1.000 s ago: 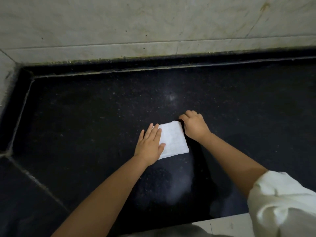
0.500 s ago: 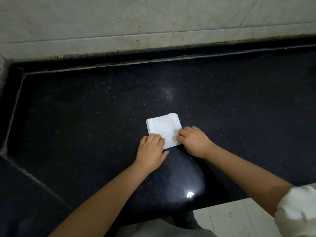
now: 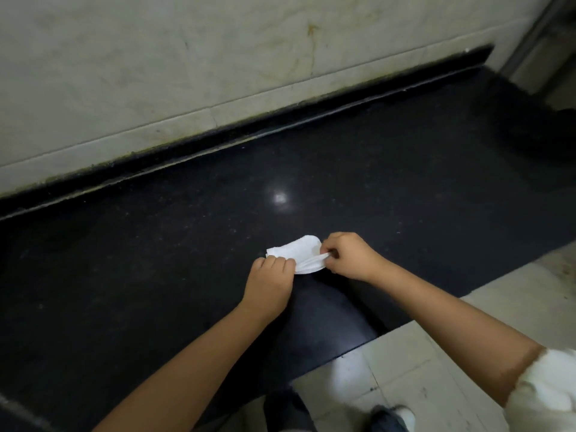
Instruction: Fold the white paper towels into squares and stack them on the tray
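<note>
dark speckled stone counter [image 3: 311, 188] runs along a pale tiled wall [image 3: 156, 73], and the folded paper towel [image 3: 299, 251] sits near its front edge between my hands. half a second ago it lay flat as a neat square under my fingertips; now its near edge is lifted and the sheet bows upward, so i judge i'm either picking it up or starting one more fold. my left hand [image 3: 272, 275] has its fingers curled down on the towel's near left corner, pinching it i think, though the knuckles hide the contact. my right hand [image 3: 349, 255] pinches the right edge between thumb and fingers. no tray shows anywhere in view, so stacking is yet to come.
</note>
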Demonstrator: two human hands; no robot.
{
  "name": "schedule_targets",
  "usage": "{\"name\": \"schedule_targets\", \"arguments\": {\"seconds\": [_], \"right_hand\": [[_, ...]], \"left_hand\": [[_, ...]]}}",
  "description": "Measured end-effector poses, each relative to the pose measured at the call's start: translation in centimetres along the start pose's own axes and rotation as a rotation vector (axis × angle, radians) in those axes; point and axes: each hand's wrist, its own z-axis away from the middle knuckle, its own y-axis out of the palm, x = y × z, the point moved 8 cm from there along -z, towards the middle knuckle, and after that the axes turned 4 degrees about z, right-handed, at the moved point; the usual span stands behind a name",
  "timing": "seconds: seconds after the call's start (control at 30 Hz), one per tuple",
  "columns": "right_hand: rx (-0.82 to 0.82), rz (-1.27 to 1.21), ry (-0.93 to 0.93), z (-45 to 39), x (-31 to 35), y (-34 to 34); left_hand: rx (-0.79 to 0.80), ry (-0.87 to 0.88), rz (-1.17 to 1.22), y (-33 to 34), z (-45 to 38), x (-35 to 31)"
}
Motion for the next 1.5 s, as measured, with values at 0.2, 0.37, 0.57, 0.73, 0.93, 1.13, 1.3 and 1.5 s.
{"name": "schedule_targets", "arguments": {"seconds": [0.2, 0.37, 0.57, 0.73, 0.93, 1.13, 1.3, 1.5], "right_hand": [[-0.211, -0.094, 0.139, 10.8, -13.8, -11.3], [-0.316, 0.130, 0.246, 20.4, -24.3, -20.1], [-0.418, 0.290, 0.397, 29.0, -34.9, -30.0], [-0.444, 0.323, 0.438, 31.4, -42.7, -38.6], [-0.414, 0.482, 0.395, 28.5, -51.5, -50.7], [-0.498, 0.430, 0.356, 23.3, -59.2, -63.2], [-0.591, 0.271, 0.286, 18.2, -64.4, -71.6], [-0.638, -0.158, 0.202, 10.2, -71.8, -79.4]], "left_hand": [[-0.071, 0.310, -0.037, -3.9, -9.7, -16.8], [-0.051, 0.532, 0.002, -7.2, -17.0, -32.7], [0.045, 0.524, 0.091, -10.3, -26.1, -45.4], [0.009, 0.584, 0.294, -13.9, -35.1, -52.1], [-0.114, 0.627, 0.371, -18.2, -49.8, -57.6], [-0.164, 0.536, 0.296, -24.0, -63.9, -60.0], [-0.217, 0.392, 0.289, -28.5, -73.1, -59.3], [-0.327, 0.102, 0.396, -31.5, -83.2, -57.5]]}}
